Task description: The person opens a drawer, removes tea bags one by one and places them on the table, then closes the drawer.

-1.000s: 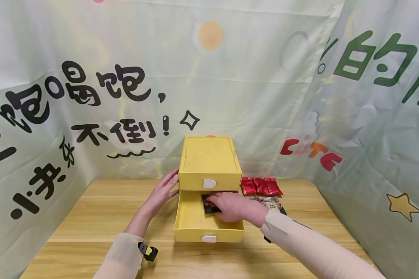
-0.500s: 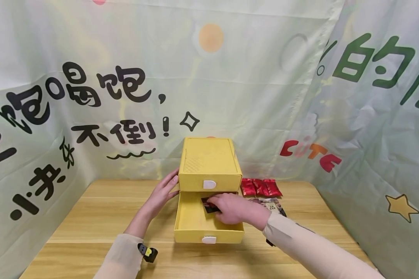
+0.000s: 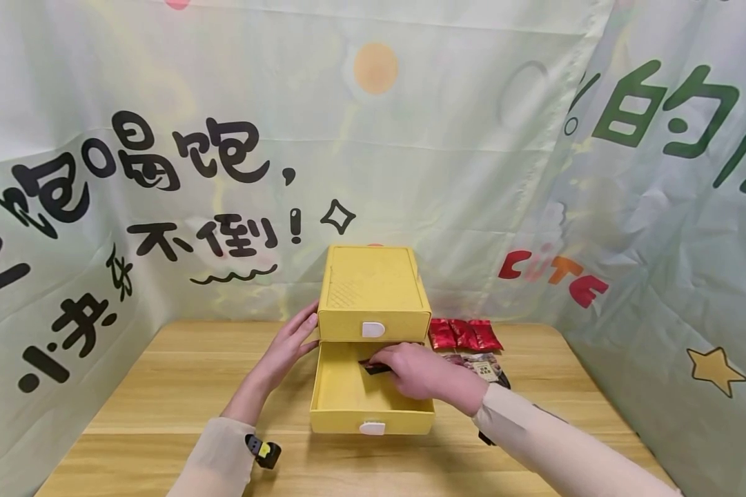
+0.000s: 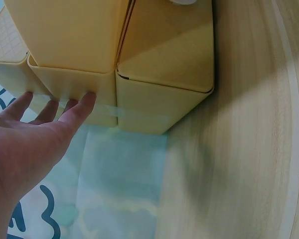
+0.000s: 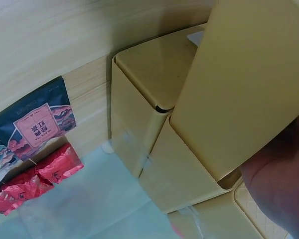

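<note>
A yellow drawer cabinet (image 3: 373,279) of stacked units stands mid-table, with one drawer (image 3: 373,422) pulled out below the top one. My left hand (image 3: 290,342) rests its fairly straight fingertips on the cabinet's left side; the left wrist view shows the fingers (image 4: 82,110) at the middle unit's wall. Inside the open drawer, my right hand (image 3: 413,371) pinches a small dark packet (image 3: 375,367), seen nearly edge-on and partly hidden by the fingers. From the right wrist, only part of that hand (image 5: 274,184) shows behind the drawer's side wall.
Several shiny red packets (image 3: 466,334) lie on the table right of the cabinet. In front of them are dark printed pouches (image 3: 487,367), partly covered by the right arm; one pouch (image 5: 37,119) has a pink label. Printed cloth (image 3: 472,172) hangs around the table (image 3: 180,386).
The dark packet in my right hand has tipped from showing its flat face to almost edge-on. My right wrist has shifted slightly right. The left hand and drawer have stayed in place.
</note>
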Motion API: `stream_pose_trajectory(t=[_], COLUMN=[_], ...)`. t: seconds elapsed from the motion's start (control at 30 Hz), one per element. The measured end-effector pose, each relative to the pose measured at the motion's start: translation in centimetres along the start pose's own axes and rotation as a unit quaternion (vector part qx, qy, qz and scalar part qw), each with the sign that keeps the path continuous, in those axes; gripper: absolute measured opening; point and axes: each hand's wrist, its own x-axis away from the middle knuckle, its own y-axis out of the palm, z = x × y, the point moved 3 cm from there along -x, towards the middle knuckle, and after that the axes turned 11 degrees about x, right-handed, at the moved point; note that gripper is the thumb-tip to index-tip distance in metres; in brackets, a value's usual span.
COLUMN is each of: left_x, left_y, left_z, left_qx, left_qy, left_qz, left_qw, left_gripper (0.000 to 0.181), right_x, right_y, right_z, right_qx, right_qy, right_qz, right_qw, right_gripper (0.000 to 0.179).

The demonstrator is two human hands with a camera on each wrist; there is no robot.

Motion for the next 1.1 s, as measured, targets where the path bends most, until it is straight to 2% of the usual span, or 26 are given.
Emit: stream_pose_trajectory(t=[0.5,0.9,1.1], left_x=[-0.1,0.0,0.0], left_y=[-0.1,-0.2,-0.1], left_z=[-0.2,-0.2,-0.1], left_qx=[0.003,0.005,0.006], left_qy=[-0.003,-0.002,-0.002], left_qz=[0.007,0.008,0.005], left_qw=[1.0,1.0,1.0], left_gripper=[0.061,0.061,0.061], right_x=[0.9,2.0,2.8], right_y=[-0.5,-1.1,-1.3], right_z=[-0.2,-0.3,-0.3], right_qx=[0.0,-0.014,-0.017], right_qy=[-0.026,-0.007,0.001], right_qz=[0.112,0.172,0.213], right_qw=[0.9934,0.9849,0.9768], right_gripper=[0.022,0.019,0.023])
